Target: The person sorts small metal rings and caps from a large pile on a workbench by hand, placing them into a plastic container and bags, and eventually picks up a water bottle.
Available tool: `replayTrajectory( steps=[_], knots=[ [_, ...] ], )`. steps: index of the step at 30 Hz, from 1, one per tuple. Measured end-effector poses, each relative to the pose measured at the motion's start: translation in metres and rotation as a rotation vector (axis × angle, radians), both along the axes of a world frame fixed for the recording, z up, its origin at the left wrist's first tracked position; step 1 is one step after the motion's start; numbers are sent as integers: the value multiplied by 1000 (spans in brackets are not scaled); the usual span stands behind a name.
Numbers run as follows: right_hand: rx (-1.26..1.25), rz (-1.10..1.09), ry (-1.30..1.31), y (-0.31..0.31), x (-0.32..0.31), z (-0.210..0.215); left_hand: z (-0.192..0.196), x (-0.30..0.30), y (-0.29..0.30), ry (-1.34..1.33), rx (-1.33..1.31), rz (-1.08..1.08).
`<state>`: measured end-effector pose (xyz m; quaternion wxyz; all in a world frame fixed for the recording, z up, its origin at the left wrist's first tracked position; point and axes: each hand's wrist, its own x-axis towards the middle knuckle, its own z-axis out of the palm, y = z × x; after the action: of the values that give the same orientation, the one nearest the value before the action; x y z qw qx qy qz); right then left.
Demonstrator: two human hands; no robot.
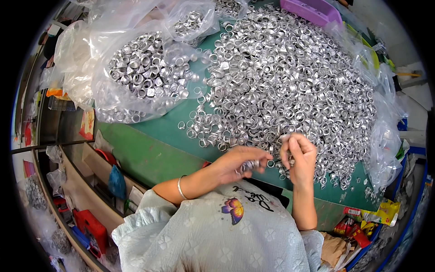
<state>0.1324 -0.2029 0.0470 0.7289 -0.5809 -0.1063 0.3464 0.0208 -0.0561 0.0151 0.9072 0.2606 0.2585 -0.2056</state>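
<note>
A wide heap of silver-coloured metal rings [290, 81] covers much of the green tabletop [167, 131]. At the heap's near edge, my left hand [231, 164] is palm inward with its fingers curled around several rings [248, 167]. My right hand [301, 158] is raised just to the right of it, over the heap's near edge. Its fingers are bent together, with a small silvery piece at the fingertips that looks like a ring [285, 137]. The two hands are apart. Some rings lie loose at the heap's left side.
A clear plastic bag [102, 86] of rings lies open at the left, with a smaller bag [192, 20] behind it. A purple basket [317, 10] stands at the far right. Plastic sheeting [385, 131] lines the right edge. Snack packets [380, 213] lie at the lower right, wooden drawers [106, 174] at the left.
</note>
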Motion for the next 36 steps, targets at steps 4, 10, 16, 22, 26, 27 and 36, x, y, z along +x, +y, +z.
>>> replayTrajectory(
  steps=[4,10,16,22,26,27,36],
  knots=[
    [-50,238,-704,7,-22,-6,20,-4,-19,207,-163,-79],
    [-208,379,-1059,6,-39,-1,-4,-16,-26,299,-189,13],
    [-479,88,-1182,31,-18,-5,-4,-15,2,-324,1047,292],
    [-778,158,-1475,74,-8,-32,-9,14,49,-306,1992,285],
    [-603,-27,-1246,59,1,-24,-7,21,58,-339,2144,102],
    [-365,-115,-1141,53,11,-27,-8,23,61,-381,2162,72],
    [572,-112,643,-5,22,-14,-9,28,72,-488,1712,287]
  ],
)
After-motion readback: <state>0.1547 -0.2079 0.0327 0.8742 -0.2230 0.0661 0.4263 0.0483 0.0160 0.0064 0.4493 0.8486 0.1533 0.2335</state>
